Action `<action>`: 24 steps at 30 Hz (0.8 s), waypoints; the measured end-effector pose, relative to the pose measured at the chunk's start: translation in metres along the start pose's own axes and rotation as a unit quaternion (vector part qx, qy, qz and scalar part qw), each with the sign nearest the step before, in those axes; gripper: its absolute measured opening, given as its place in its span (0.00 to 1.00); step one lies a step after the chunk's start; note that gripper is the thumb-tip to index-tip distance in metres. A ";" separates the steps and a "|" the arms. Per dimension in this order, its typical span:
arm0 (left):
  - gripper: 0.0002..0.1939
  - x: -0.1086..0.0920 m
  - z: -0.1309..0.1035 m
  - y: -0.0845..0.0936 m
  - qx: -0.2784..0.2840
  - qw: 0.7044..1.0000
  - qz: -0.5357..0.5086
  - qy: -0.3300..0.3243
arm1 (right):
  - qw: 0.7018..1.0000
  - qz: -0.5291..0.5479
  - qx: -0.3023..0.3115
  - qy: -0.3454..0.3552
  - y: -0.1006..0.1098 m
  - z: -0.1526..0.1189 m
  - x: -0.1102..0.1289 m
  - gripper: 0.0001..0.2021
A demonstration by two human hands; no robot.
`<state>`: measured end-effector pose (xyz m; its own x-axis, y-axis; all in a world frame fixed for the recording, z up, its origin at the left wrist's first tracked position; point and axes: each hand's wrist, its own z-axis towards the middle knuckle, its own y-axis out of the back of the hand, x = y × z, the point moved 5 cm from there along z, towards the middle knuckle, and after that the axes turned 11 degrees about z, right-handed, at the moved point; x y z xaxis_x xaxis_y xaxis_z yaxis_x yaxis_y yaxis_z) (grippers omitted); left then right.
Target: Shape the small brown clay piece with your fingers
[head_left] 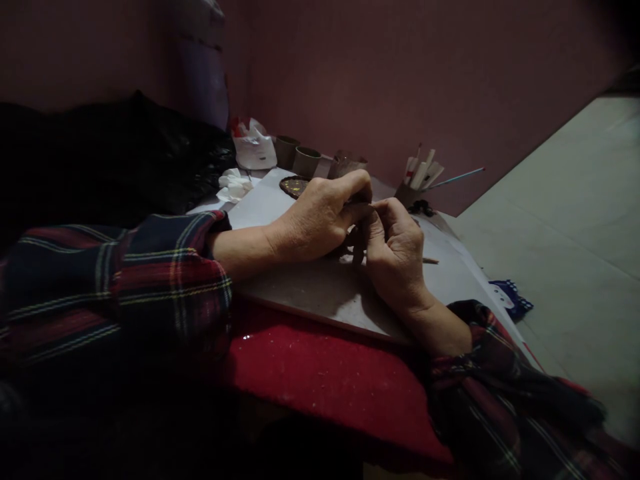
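My left hand (320, 217) and my right hand (397, 253) meet above a white board (310, 293), thumbs and fingertips pinched together. A small dark brown piece (358, 247) shows just below the fingertips, partly covered by both hands; its shape is hard to make out. Whatever lies between the fingertips is too hidden to name. Behind my left hand sits a round dark dish (294, 187) with yellow specks. A thin brown stick (431, 261) pokes out to the right of my right hand.
Cups (307, 161) and a white plastic bag (254, 148) stand along the back wall, near crumpled tissue (234, 185). At the back right, a holder (406, 195) carries several sticks. Red cloth (320, 380) covers the near edge; black plastic (165, 153) lies left.
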<state>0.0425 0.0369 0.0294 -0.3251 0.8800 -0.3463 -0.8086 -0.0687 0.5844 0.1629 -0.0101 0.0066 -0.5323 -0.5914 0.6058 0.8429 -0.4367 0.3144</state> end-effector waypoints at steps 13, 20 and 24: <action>0.02 0.001 0.000 -0.001 0.001 1.000 0.010 0.001 | 1.000 -0.010 0.008 0.005 -0.001 0.000 0.001 0.07; 0.03 0.002 0.000 -0.003 0.006 1.000 0.015 0.009 | 1.000 -0.024 0.008 0.006 0.000 0.001 0.001 0.08; 0.02 0.002 0.000 -0.003 0.012 1.000 0.017 0.019 | 1.000 -0.024 0.015 -0.001 -0.001 0.000 0.000 0.08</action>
<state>0.0444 0.0392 0.0269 -0.3718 0.8586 -0.3531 -0.7845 -0.0872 0.6140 0.1619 -0.0092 0.0065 -0.5726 -0.5688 0.5904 0.8180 -0.4450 0.3646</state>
